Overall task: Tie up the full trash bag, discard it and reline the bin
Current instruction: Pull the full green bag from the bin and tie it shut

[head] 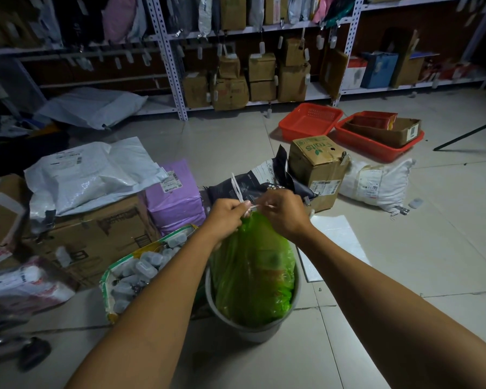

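Left hand [226,217] and right hand [282,213] each pinch a white tie strip [237,189] at the gathered neck of the green trash bag [253,270]. The bag sits in the grey bin [253,331] on the floor. Tying step underway, judged; next: cinch the knot tight, then lift the bag out.

Showing "Fruits" in green print, seen upside down, on top of the cardboard box [319,158] standing on the floor. Carrying printed shipping labels on the surrounding parcels, all too small and blurred for reading.
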Demonstrator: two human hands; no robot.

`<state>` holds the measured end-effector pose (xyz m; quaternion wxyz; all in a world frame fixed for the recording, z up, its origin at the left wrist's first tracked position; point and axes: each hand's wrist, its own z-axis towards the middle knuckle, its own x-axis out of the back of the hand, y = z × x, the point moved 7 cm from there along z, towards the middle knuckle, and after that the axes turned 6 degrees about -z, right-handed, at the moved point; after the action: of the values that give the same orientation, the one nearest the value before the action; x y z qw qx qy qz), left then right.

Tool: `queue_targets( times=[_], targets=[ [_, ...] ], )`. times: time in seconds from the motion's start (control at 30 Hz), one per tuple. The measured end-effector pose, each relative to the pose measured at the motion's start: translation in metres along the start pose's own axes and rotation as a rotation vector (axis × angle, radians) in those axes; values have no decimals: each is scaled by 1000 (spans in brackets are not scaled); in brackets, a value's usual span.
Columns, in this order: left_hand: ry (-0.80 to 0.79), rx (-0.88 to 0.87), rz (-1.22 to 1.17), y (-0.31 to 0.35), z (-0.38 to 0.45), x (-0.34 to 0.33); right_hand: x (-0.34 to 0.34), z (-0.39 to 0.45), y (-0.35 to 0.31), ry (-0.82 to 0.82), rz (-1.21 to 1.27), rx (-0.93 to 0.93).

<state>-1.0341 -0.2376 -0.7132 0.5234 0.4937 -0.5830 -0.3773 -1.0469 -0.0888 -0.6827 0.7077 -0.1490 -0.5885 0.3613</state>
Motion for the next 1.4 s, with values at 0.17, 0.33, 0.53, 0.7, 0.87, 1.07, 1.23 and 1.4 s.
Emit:
queue_targets(
  times=[0.17, 0.33, 0.53, 0.7, 0.87, 1.07, 1.23, 1.4],
  targets=[
    [73, 10, -75, -1, 3, 6, -5, -1, -1, -19, 8, -13],
    [89, 17, -117, 2, 3, 6, -19, 6, -3, -104, 232, -51],
    [136, 57, -221, -9, 5, 12, -20, 10, 3, -25, 315, -121],
    [80, -33, -62, -1, 0, 11, -18, 5, 2, 41, 155, -100],
    [164, -141, 61, 4, -1, 16, -23, 5, -8, 50, -50, 91],
    [197, -132, 36, -2, 0, 18, -32, 1, -14, -28, -190, 274],
    [219, -138, 34, 0, 0, 20, -30, 0, -8, -58, -77, 165],
    [150, -172, 126, 6, -1, 17, -34, 1, 6, -181, 209, -110]
  ],
)
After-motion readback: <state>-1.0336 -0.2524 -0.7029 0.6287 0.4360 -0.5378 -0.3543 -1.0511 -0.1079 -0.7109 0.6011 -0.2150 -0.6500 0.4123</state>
